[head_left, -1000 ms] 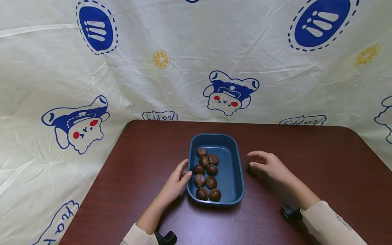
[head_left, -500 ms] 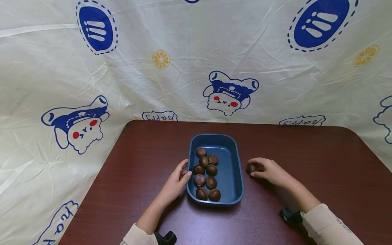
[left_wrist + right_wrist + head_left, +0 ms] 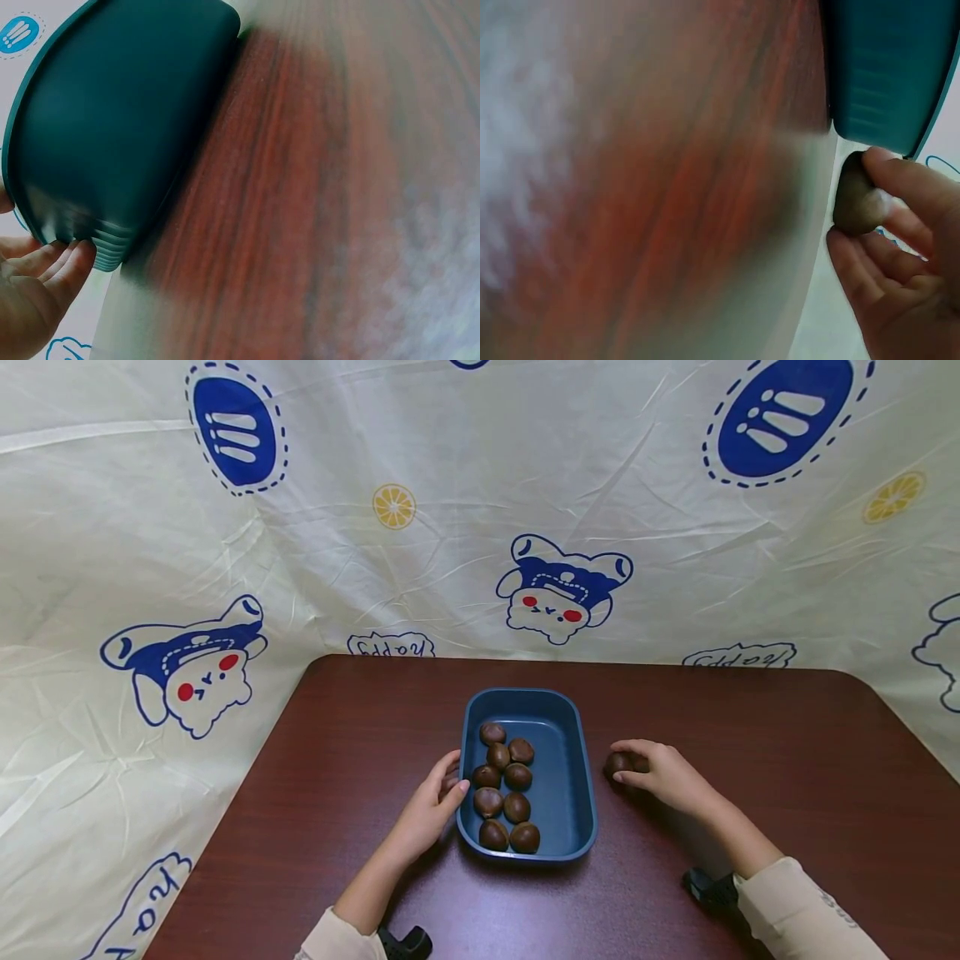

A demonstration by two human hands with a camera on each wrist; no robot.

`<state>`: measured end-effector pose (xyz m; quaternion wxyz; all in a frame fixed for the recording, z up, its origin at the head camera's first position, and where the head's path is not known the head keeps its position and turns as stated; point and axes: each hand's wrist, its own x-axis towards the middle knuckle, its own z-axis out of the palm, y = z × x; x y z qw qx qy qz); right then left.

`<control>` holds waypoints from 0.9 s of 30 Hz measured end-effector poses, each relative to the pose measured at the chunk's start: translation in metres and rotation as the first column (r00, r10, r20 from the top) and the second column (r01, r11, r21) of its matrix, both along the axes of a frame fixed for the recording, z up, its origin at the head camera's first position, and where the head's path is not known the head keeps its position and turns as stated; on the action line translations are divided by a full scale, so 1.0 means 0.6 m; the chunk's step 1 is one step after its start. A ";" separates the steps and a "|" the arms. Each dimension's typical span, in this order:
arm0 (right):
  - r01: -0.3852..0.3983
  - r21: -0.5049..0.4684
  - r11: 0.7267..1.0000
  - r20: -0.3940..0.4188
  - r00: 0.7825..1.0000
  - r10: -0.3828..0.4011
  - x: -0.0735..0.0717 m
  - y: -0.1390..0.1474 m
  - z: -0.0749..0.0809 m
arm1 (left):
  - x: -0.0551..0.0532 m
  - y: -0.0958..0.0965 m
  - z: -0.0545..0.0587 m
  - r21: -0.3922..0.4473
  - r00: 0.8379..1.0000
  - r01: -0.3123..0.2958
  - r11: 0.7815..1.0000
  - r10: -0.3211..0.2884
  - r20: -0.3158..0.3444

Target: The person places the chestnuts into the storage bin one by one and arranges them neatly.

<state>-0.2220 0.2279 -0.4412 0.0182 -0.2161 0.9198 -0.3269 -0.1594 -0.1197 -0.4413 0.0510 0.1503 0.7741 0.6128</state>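
Observation:
A blue rectangular tray (image 3: pixel 562 777) stands on the table with several brown chestnuts (image 3: pixel 517 776) inside, in two rough columns along its left side. My left hand (image 3: pixel 427 810) grips the tray's left side, thumb at the rim; in the left wrist view its fingers (image 3: pixel 75 270) lie against the ribbed outer wall. To the right of the tray, my right hand (image 3: pixel 671 781) pinches a single chestnut (image 3: pixel 855 196) between thumb and fingers. Whether that chestnut still touches the table I cannot tell. The hand partly covers it in the head view.
The dark red-brown wooden table (image 3: pixel 375 718) has rounded far corners. Behind and beside it hangs a pale sheet (image 3: pixel 450 568) printed with cartoon dogs and orange slices. Black wrist straps (image 3: pixel 708 888) sit at the cuffs of the light sleeves.
My right hand has come down to the chestnut right of the tray and closed its thumb and fingers on it. The left hand and the tray stay where they were.

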 end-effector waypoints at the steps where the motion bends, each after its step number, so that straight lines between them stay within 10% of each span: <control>1: 0.009 -0.008 1.000 0.002 1.000 -0.009 -0.001 0.000 0.001 | 0.002 0.001 0.006 0.003 1.000 0.001 1.000 -0.001 0.001; 7: 0.032 -0.068 0.997 -0.007 0.999 -0.032 -0.006 -0.006 0.010 | 0.014 0.004 0.032 0.013 1.000 0.000 1.000 0.000 0.005; 19: 0.049 -0.150 0.988 -0.022 0.998 -0.053 -0.019 -0.036 0.042 | -0.005 -0.002 -0.016 -0.002 1.000 -0.005 1.000 0.005 -0.018; 27: 0.003 -0.189 0.982 0.010 1.000 -0.001 -0.034 -0.077 0.065 | 0.016 0.005 0.038 -0.006 1.000 -0.007 1.000 0.007 0.019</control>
